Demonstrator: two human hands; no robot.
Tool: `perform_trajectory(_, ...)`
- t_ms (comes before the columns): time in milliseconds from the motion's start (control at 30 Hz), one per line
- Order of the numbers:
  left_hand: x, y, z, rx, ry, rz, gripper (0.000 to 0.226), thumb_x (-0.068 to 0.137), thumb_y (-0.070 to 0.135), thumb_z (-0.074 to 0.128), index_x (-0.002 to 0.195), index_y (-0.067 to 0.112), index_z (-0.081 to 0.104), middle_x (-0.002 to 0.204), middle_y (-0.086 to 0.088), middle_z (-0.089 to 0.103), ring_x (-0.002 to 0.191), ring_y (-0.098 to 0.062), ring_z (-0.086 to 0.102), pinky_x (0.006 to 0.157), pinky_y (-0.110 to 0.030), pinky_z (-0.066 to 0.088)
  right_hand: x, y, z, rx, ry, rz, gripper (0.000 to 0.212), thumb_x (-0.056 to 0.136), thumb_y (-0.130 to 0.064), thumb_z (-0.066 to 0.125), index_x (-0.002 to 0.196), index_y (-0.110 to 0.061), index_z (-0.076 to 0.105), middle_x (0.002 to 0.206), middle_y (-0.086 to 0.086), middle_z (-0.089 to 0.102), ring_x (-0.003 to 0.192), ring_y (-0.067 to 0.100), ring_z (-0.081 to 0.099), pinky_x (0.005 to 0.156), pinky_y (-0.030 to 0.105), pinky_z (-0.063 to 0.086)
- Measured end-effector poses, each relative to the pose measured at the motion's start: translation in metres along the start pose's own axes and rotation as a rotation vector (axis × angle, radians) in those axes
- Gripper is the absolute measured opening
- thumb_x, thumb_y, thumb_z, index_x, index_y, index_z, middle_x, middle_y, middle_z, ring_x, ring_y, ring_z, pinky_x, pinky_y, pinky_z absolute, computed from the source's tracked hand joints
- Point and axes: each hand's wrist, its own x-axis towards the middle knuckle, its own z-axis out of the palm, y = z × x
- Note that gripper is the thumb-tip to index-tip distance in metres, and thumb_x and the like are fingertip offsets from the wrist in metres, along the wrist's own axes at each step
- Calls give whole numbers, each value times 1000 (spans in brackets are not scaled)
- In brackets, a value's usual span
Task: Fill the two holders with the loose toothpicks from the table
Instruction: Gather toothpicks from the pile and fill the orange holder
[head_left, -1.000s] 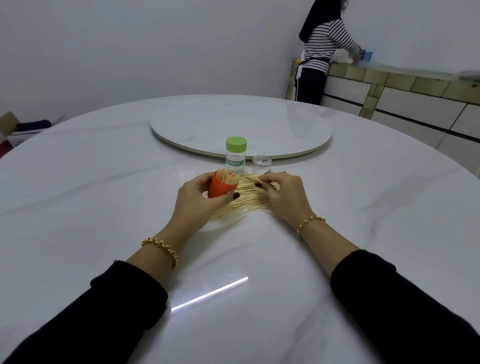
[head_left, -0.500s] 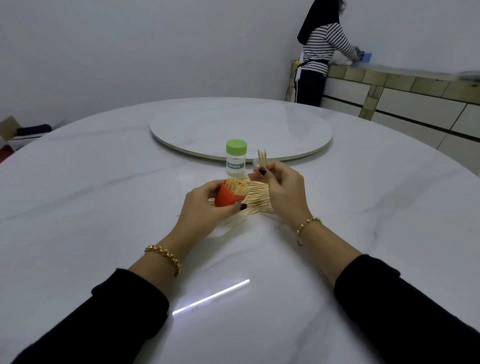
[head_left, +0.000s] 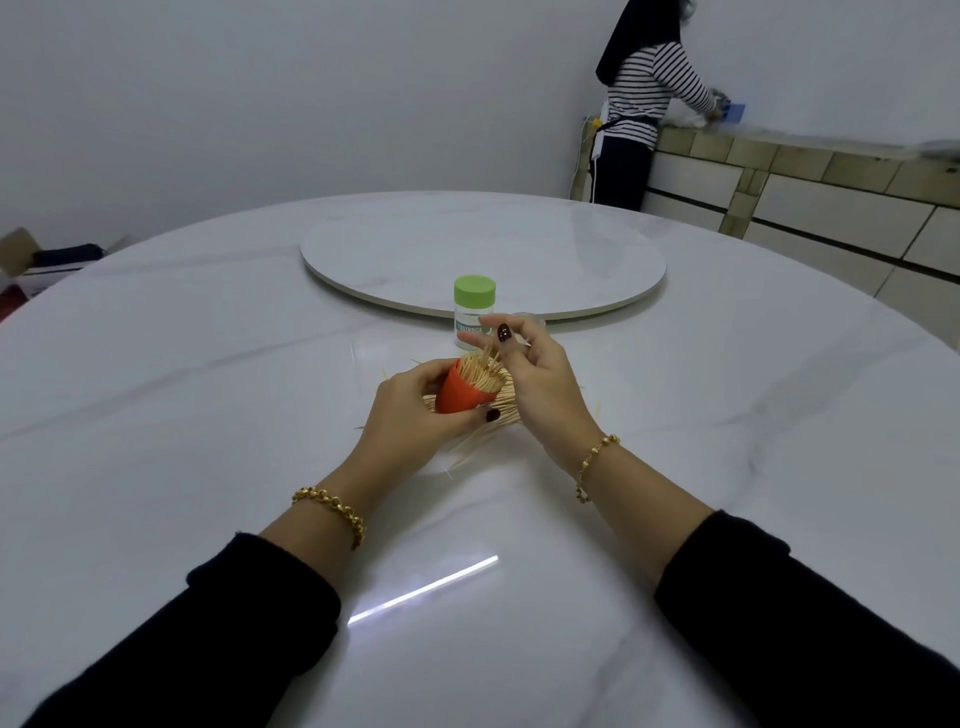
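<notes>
Table (head_left: 208, 415): glossy white marble, round.
Left hand (head_left: 410, 415): fingers curled around tilted orange holder (head_left: 457, 397).
Right hand (head_left: 545, 389): pinches thin wooden toothpicks (head_left: 487, 357) at holder's mouth.

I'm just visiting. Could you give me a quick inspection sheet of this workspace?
Surface: white round table with raised turntable.
Job's things: orange holder, crowded with toothpicks; green-lidded holder standing; loose toothpicks piled beneath the hands.
Clutter: small clear object, mostly hidden.
Hands: left hand grips orange holder; right hand pinches toothpick bunch at its mouth.
Cables: nothing seen on the table.
Surroundings: striped-shirted person at counter; cardboard box far left.
</notes>
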Motion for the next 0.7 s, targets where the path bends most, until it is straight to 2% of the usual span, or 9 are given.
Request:
perform_trajectory(100, 0, 1, 0, -4, -1, 4, 49, 70, 18, 83, 116, 19, 65, 106, 5, 69, 99, -7, 63, 82, -14, 50, 1, 2, 0, -37, 48, -15, 22, 103, -14, 35, 116, -16, 53, 113, 6, 69, 111, 15, 62, 98, 43, 49)
perform_trajectory(200, -1, 2, 0, 0, -4, 8, 49, 70, 18, 83, 116, 20, 64, 106, 6, 68, 99, -6, 63, 80, -11, 49, -2, 4, -1, -84, 62, -56, 26, 104, -13, 32, 117, -19, 53, 117, 3, 66, 112, 10, 61, 100, 39, 47)
perform_trajectory(333, -3, 5, 0, -6, 7, 28, 47, 69, 17, 83, 112, 25, 64, 102, 11, 68, 97, -2, 62, 78, -7, 47, -6, 11, 0, -199, 1, -66, 32, 104, -23, 32, 123, -18, 57, 117, -4, 64, 110, 0, 58, 101, 28, 44)
perform_trajectory(500, -4, 7, 1, 7, 13, 55, 50, 68, 19, 83, 114, 23, 66, 102, 11, 69, 98, 1, 62, 80, -6, 45, -6, 15, -1, -247, -76, 24, 44, 96, -31, 33, 132, -17, 55, 126, -5, 60, 120, 4, 53, 109, 37, 38)
perform_trajectory(567, -4, 7, 1, 17, 7, 63, 50, 68, 19, 84, 114, 23, 65, 102, 11, 69, 97, 2, 62, 80, -7, 46, -7, 12, -1, -255, -90, 2, 46, 94, -28, 33, 137, -20, 49, 123, -7, 58, 113, -5, 51, 108, 31, 39)
perform_trajectory(633, -4, 6, 1, 23, 5, 65, 50, 69, 17, 83, 115, 23, 65, 103, 10, 69, 97, 3, 61, 80, -7, 46, -8, 8, -2, -231, -90, -59, 52, 90, -28, 32, 141, -25, 39, 128, -7, 54, 113, -13, 47, 100, 14, 38)
perform_trajectory(700, -4, 6, 0, 28, 8, 63, 50, 70, 17, 83, 116, 22, 64, 104, 10, 68, 97, 1, 61, 79, -6, 46, -10, 3, -3, -235, -80, -155, 53, 90, -23, 31, 143, -29, 32, 134, -5, 50, 120, -10, 44, 96, 7, 35)
